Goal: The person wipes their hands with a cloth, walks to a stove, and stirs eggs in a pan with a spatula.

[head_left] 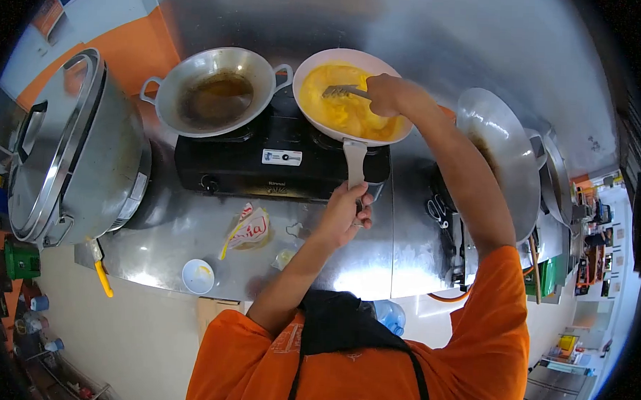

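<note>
Here, seen from above, a person in an orange shirt and dark apron stands at a steel counter (183, 230) and cooks. The left hand (345, 214) closes around the end of the pan handle (354, 162), fingers curled together over it and the thumb pressed along the side. The handle points back toward the person. The right hand (386, 94) reaches over the pale frying pan (341, 56), its fingers folded in a fist around a metal utensil (343, 91) with tines like a fork. The tines rest in the yellow egg mixture (345, 115), which covers most of the pan's floor.

The pan sits on the right burner of a black two-burner stove (279, 162). On the left burner, just beside the pan, stands a two-handled steel wok (258, 72) holding dark oil. A very large lidded steel pot (86, 161) sits at the far left. In front of the stove lie a crumpled plastic packet (249, 229) and, near the counter's edge, a small white bowl (189, 269) with a yellow smear inside.
</note>
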Motion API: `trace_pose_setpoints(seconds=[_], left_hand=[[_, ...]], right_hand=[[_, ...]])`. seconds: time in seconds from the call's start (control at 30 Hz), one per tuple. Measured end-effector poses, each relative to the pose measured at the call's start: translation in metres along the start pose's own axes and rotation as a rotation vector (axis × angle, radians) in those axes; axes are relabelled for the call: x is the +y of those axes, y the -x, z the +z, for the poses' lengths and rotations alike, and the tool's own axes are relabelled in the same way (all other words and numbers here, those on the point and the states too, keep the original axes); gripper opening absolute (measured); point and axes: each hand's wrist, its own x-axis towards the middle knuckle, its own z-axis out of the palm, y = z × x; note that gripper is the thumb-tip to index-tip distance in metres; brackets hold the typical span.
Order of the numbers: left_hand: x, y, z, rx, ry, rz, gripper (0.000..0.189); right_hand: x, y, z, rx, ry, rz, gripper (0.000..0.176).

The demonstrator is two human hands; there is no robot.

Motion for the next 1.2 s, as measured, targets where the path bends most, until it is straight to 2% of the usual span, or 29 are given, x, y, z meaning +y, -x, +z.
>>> trace_pose_setpoints(seconds=[0.27, 0.47, 0.57, 0.67, 0.87, 0.93, 1.03, 1.17, 1.2], left_hand=[[0.000, 0.002, 0.002, 0.014, -0.028, 0.013, 0.014], [0.002, 0.004, 0.005, 0.040, -0.050, 0.013, 0.016], [0.001, 0.002, 0.004, 0.034, -0.064, 0.011, 0.015], [0.002, 0.001, 0.004, 0.041, -0.080, 0.018, 0.011], [0.001, 0.003, 0.006, 0.045, -0.051, 0.029, 0.013], [0.001, 0.004, 0.008, 0.082, -0.029, 0.035, 0.019], [0.001, 0.002, 0.005, 0.038, -0.041, 0.022, 0.010], [0.000, 0.001, 0.003, 0.016, -0.013, 0.041, 0.012], [-0.001, 0.002, 0.004, 0.035, -0.003, 0.046, 0.014]], right_hand=[[-0.001, -0.021, -0.015, 0.072, -0.125, 0.009, 0.024], [0.011, -0.031, -0.002, 0.122, -0.221, 0.043, 0.024], [0.015, -0.023, 0.000, 0.003, -0.234, 0.061, 0.023], [0.010, -0.008, 0.006, 0.044, -0.240, 0.008, 0.023], [-0.011, 0.014, 0.007, -0.013, 0.004, -0.125, 0.023], [-0.015, 0.023, 0.008, 0.012, 0.012, -0.138, 0.022], [-0.016, 0.032, 0.012, 0.024, 0.034, -0.137, 0.021], [-0.013, 0.053, 0.015, 0.093, 0.044, -0.156, 0.021], [-0.011, 0.056, 0.014, 0.056, 0.073, -0.153, 0.022]])
